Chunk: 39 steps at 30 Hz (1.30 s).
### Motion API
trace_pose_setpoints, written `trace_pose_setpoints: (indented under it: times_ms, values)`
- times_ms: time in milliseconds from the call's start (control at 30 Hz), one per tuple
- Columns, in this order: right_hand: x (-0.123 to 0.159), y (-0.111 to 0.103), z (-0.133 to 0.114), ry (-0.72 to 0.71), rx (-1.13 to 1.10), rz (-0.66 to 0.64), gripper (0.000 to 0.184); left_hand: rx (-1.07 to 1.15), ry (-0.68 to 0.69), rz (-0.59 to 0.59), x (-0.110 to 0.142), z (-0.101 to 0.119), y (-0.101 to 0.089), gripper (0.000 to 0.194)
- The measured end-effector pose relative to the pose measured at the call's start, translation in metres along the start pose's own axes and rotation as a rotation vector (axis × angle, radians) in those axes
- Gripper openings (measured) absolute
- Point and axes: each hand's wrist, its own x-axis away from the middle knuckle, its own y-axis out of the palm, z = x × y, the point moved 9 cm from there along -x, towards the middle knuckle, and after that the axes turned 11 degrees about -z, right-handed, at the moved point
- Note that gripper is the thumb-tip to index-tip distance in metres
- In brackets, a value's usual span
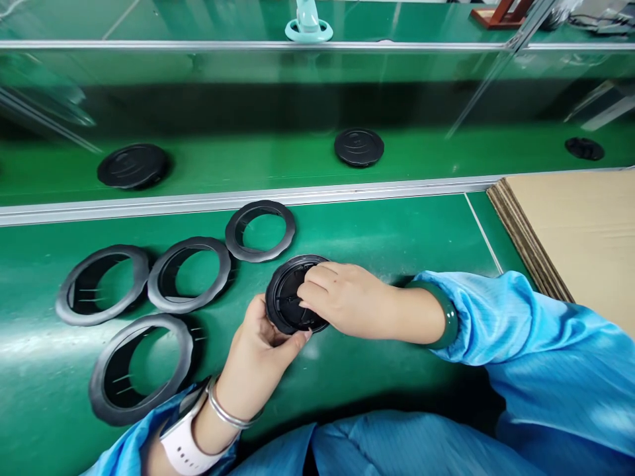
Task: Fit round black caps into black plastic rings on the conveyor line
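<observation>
Just right of the black rings, a black round plastic part [281, 301] with a ribbed inner face is held up over the green table. My left hand [258, 350] grips its lower left rim, the thumb along the near edge. My right hand [344, 297] reaches in from the right, its fingers curled against the middle of that face and covering much of it. Whether these fingers pinch a smaller piece is hidden. Closest to the part is one loose black ring [289, 231], lying flat beyond it.
More black rings [169, 304] lie on the left of the green table [397, 244]. A metal rail [322, 194] crosses behind them. Beyond it lie black round caps [359, 147] and a smaller black piece [584, 149]. Stacked cardboard [585, 225] sits at the right.
</observation>
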Motion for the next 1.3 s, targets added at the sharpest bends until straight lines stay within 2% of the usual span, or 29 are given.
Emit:
trace_pose_setpoints:
  times_ms: [167,333,400,467,533,667,700,867,933,1000,1033,1100,1167,1300]
  values:
    - [0.003,-0.003,-0.005,0.051,0.0,0.08,0.033,-0.015,0.016,0.001,0.001,0.0,0.0,0.056]
    - [0.003,-0.007,-0.006,0.056,-0.014,0.077,0.026,0.017,0.029,-0.009,-0.001,0.0,0.001,0.057]
    - [0.007,-0.02,0.001,0.049,-0.107,0.206,0.029,0.058,0.046,0.025,-0.002,0.001,-0.002,0.058]
    - [0.015,-0.033,0.02,0.13,-0.279,0.391,0.038,0.094,0.058,0.07,-0.001,0.001,-0.007,0.062]
    - [0.019,-0.028,0.043,0.251,-0.523,0.456,0.039,0.099,0.068,0.1,0.0,-0.001,-0.011,0.067]
    - [0.012,0.011,0.066,0.415,-0.946,0.33,0.011,0.055,0.063,0.094,0.003,-0.011,-0.011,0.075]
    - [0.011,0.017,0.068,0.435,-0.997,0.328,0.012,0.036,0.049,0.084,0.004,-0.014,-0.01,0.078]
    - [0.011,0.021,0.071,0.459,-1.017,0.394,0.028,-0.075,-0.012,0.066,0.006,-0.02,-0.008,0.08]
    - [0.012,0.018,0.073,0.462,-1.016,0.411,0.026,-0.103,-0.027,0.078,0.007,-0.021,-0.008,0.08]
    - [0.009,0.021,0.073,0.423,-1.144,0.373,0.021,-0.077,-0.016,0.078,0.007,-0.022,-0.009,0.081]
    - [0.006,0.025,0.071,0.38,-1.247,0.328,0.025,-0.049,-0.002,0.073,0.006,-0.023,-0.009,0.081]
    - [-0.001,0.032,0.064,0.277,-1.443,0.214,0.051,0.009,0.021,0.06,0.005,-0.023,-0.009,0.08]
    - [-0.005,0.039,0.061,0.23,-1.534,0.133,0.071,0.039,0.021,0.036,0.002,-0.024,-0.008,0.08]
    - [-0.006,0.049,0.067,0.297,-1.553,0.141,0.064,0.055,0.026,-0.049,-0.001,-0.018,-0.001,0.081]
